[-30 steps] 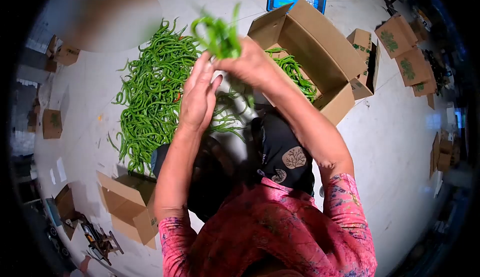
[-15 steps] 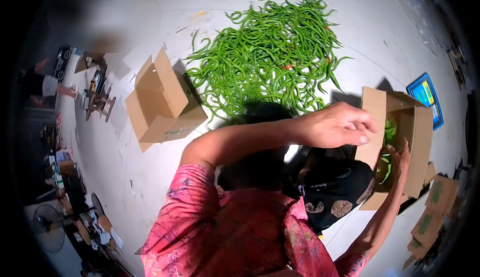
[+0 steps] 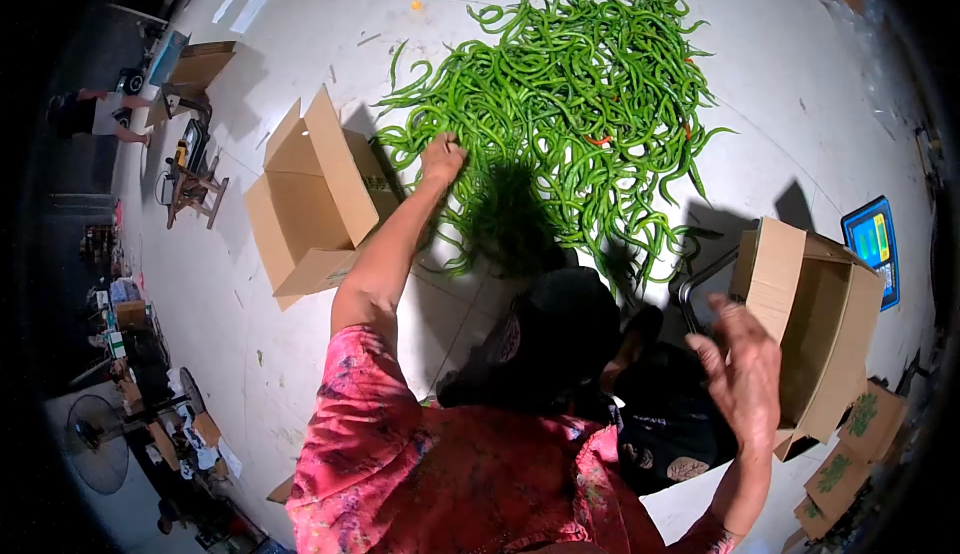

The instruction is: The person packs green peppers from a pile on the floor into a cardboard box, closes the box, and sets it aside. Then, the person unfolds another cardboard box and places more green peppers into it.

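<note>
A wide heap of long, curly green chili peppers (image 3: pixel 570 84), with a few red ones among them, lies on the pale floor. At the heap's left edge is my left hand (image 3: pixel 442 157), its fingers curled down among the peppers; what they grip is hidden. My right hand (image 3: pixel 748 369) is raised beside the open cardboard box (image 3: pixel 840 354) on the right, fingers apart and nothing in them. Only part of that box's inside shows. Another open cardboard box (image 3: pixel 310 214), its flaps up, stands to the left of the heap, near my left forearm.
A blue device with a lit screen (image 3: pixel 872 244) lies beyond the right box. Flattened cartons (image 3: pixel 840 474) are at the lower right. At the left are a small wooden stool (image 3: pixel 195 194), a fan (image 3: pixel 98 444), clutter and another person (image 3: pixel 90 114).
My left hand has moved from near the right box to the pepper heap's left edge. My right hand has come out of the right box, where it was among green peppers.
</note>
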Tool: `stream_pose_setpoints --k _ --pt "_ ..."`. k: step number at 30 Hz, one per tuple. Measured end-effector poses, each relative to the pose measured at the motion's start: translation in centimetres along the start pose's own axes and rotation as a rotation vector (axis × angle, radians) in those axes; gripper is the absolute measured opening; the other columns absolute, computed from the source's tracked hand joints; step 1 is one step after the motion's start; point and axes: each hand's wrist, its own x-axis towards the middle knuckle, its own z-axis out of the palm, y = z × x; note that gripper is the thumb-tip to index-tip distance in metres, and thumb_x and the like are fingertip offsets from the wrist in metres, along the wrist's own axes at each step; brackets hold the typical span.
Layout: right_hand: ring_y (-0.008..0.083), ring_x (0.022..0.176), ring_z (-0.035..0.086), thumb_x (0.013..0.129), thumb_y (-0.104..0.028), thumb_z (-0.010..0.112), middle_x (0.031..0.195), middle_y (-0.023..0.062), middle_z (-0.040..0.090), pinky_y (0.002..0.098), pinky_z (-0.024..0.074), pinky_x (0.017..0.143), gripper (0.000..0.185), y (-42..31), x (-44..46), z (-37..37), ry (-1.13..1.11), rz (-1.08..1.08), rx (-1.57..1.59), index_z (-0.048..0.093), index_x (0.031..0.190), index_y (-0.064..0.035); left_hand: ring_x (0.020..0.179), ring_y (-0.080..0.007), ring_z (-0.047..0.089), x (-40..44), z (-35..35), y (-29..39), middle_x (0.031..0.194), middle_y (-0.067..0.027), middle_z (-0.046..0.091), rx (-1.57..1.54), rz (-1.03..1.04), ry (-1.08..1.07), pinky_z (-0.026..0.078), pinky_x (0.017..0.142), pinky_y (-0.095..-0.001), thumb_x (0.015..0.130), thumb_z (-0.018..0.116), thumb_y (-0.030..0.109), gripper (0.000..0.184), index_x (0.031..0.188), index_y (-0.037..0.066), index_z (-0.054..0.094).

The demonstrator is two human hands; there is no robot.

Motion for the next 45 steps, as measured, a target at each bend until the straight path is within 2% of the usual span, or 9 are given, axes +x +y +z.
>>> stream_pose_setpoints --k 3,6,13,17,21,23,36,41,45 --pt "0.0426 0.092 0.061 0.077 -0.011 0.074 0.101 0.0215 0.064 0.0450 0.0490 0.079 0.046 0.0 1.4 1.8 -0.085 -0.054 0.021 0.059 0.119 -0.0020 0.092 -0.0384 0.063 2.8 0.4 1.4 0.095 -0.0209 0.066 0.135 0.129 -0.005 0.049 0.084 -0.0432 0.073 0.067 0.017 0.039 0.109 0.002 0.061" --pt "0.0411 0.095 0.061 0.078 -0.012 0.073 0.108 0.0210 0.064 0.0442 0.0497 0.082 0.047 1.3 2.7 3.0 -0.222 -0.018 -0.035 0.058 0.122 -0.0031 0.099 -0.0429 0.060 6.3 2.7 1.2 0.106 -0.0264 0.063 0.185 0.390 0.061 0.047 0.088 -0.0467 0.074 0.070 0.022 0.056 0.123 0.001 0.055" --pt "0.0404 0.093 0.061 0.082 -0.015 0.070 0.106 0.0209 0.063 0.0466 0.0487 0.080 0.044 2.3 5.2 2.6 -0.307 0.014 -0.006 0.057 0.122 -0.0032 0.113 -0.0384 0.057 9.9 6.4 6.1 0.120 -0.0220 0.061 0.544 0.057 -0.252 0.043 0.094 -0.0495 0.071 0.076 0.052 0.102 0.147 0.005 0.026" --pt "0.0394 0.089 0.061 0.082 -0.017 0.071 0.101 0.0203 0.063 0.0464 0.0485 0.079 0.044 2.9 6.2 2.5 -0.358 0.017 0.016 0.057 0.121 -0.0036 0.113 -0.0353 0.057 11.1 8.9 7.2 0.121 -0.0212 0.061 0.599 -0.073 -0.322 0.039 0.096 -0.0497 0.070 0.076 0.054 0.116 0.152 0.007 0.008" --pt "0.0390 0.086 0.061 0.082 -0.018 0.070 0.100 0.0195 0.062 0.0463 0.0491 0.078 0.044 2.9 6.9 2.1 -0.374 0.004 0.064 0.057 0.121 -0.0035 0.100 -0.0395 0.063 10.4 10.7 5.4 0.111 -0.0243 0.064 0.691 0.153 -0.252 0.048 0.086 -0.0503 0.070 0.081 0.042 0.117 0.151 0.006 0.004" --pt "0.0386 0.086 0.061 0.082 -0.018 0.071 0.101 0.0191 0.062 0.0464 0.0497 0.077 0.045 3.3 6.9 2.2 -0.382 -0.020 0.093 0.056 0.122 -0.0032 0.100 -0.0361 0.063 10.0 10.9 5.3 0.110 -0.0214 0.065 0.760 0.173 -0.308 0.044 0.088 -0.0523 0.070 0.080 0.043 0.118 0.151 0.006 0.003" --pt "0.0383 0.086 0.061 0.080 -0.024 0.073 0.097 0.0173 0.064 0.0458 0.0496 0.076 0.047 4.3 6.9 1.9 -0.340 -0.051 0.141 0.059 0.119 -0.0031 0.083 -0.0398 0.065 8.6 13.7 7.1 0.093 -0.0218 0.066 0.521 0.108 -0.121 0.051 0.074 -0.0479 0.067 0.081 0.026 0.109 0.150 0.010 0.013" --pt "0.0347 0.087 0.062 0.080 -0.018 0.072 0.101 0.0174 0.063 0.0450 0.0504 0.078 0.047 4.1 6.5 0.9 -0.366 -0.067 0.119 0.055 0.122 -0.0031 0.088 -0.0435 0.064 4.8 10.1 9.6 0.097 -0.0240 0.067 0.409 0.207 -0.292 0.051 0.079 -0.0471 0.067 0.076 0.016 0.102 0.149 0.013 0.016" --pt "0.0354 0.088 0.062 0.081 -0.017 0.071 0.099 0.0179 0.063 0.0442 0.0504 0.077 0.046 3.8 5.8 0.7 -0.289 -0.092 0.111 0.056 0.121 -0.0024 0.092 -0.0360 0.065 1.7 6.1 12.3 0.106 -0.0217 0.065 0.028 0.290 -0.410 0.050 0.087 -0.0402 0.067 0.073 0.013 0.091 0.147 0.013 0.029"
